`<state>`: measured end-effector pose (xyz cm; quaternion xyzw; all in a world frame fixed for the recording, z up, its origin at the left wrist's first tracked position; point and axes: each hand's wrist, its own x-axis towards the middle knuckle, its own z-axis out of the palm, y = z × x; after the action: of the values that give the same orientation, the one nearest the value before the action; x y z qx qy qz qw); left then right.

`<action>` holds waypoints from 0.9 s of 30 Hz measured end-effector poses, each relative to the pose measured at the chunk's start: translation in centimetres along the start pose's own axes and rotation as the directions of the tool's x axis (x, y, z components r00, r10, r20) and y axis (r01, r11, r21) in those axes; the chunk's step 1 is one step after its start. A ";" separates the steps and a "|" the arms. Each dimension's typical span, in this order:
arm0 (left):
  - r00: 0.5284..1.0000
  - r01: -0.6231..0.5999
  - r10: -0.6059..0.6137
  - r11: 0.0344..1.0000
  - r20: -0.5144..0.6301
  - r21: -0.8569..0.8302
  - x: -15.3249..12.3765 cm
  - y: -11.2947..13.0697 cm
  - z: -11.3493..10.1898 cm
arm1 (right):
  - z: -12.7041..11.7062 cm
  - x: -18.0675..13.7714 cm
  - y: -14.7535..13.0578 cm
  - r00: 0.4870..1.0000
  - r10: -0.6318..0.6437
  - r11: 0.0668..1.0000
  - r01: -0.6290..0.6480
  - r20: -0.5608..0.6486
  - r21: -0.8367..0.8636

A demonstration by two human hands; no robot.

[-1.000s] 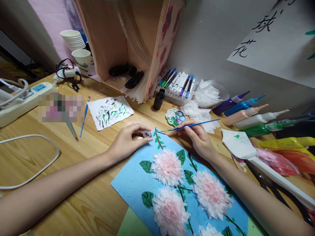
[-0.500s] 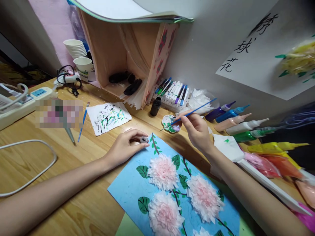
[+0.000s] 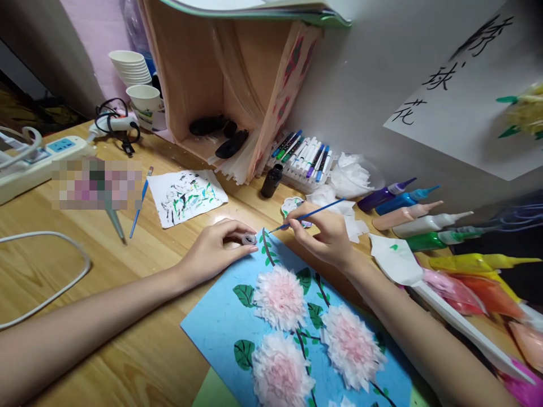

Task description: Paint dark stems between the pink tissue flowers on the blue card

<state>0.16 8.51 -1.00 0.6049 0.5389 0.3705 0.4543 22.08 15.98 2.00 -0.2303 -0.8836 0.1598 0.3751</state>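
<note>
The blue card (image 3: pixel 212 328) lies on the wooden surface (image 3: pixel 139 254), in front of the person and between the two forearms, with a green sheet (image 3: pixel 206 391) under part of it. Much of the work seems to be done: three full pink-white paper flowers (image 3: pixel 280 297) stand on the card, a further one is cut by the lower edge of the view, and large dark-veined leaves (image 3: pixel 244 295) and dark branches with small green leaves are around them. At the top corner, one branch (image 3: pixel 267 247) carries small leaves on both sides, but its very end looks more bare, so I judge that some leaf painting may be left there. The right hand (image 3: pixel 324 232) has a narrow grip, holding the blue brush (image 3: pixel 320 210) between thumb and fingers; its tip is at this branch end, though I cannot tell if it touches. The left hand (image 3: pixel 218 249) also has a narrow grip, pinching a small grey cap (image 3: pixel 249 239) just beside the same corner. Compared with half a second ago, the brush tip has come from beside the paint palette (image 3: pixel 291 204) down to the branch, while the left hand keeps nearly the same place. Whether any new leaf is added, I cannot tell.
</note>
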 end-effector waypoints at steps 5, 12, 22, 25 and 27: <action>1.000 0.009 -0.009 1.000 0.009 -0.018 0.0 0.0 0.0 | 0.1 -0.1 0.0 1.000 0.008 1.000 -0.008 -0.002 -0.011; 1.000 0.009 -0.009 1.000 0.007 -0.007 0.0 -0.1 -0.1 | 0.3 -0.2 0.0 1.000 0.014 1.000 -0.014 0.020 -0.023; 1.000 0.011 -0.011 1.000 0.011 -0.016 0.1 -0.3 0.0 | 0.1 -0.3 -0.1 0.998 0.045 0.999 -0.046 0.053 0.017; 1.000 0.017 -0.017 1.000 0.016 -0.019 0.1 -0.2 0.0 | 0.1 -0.3 -0.1 0.998 0.061 0.997 -0.062 0.026 0.038; 1.000 0.015 -0.014 1.000 0.012 -0.014 0.1 -0.2 0.0 | 0.1 -0.3 -0.1 0.997 0.075 0.996 -0.075 0.011 0.044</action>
<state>0.09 8.58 -1.15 0.5999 0.5380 0.3674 0.4644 22.17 15.70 1.81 -0.2541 -0.8722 0.1946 0.3699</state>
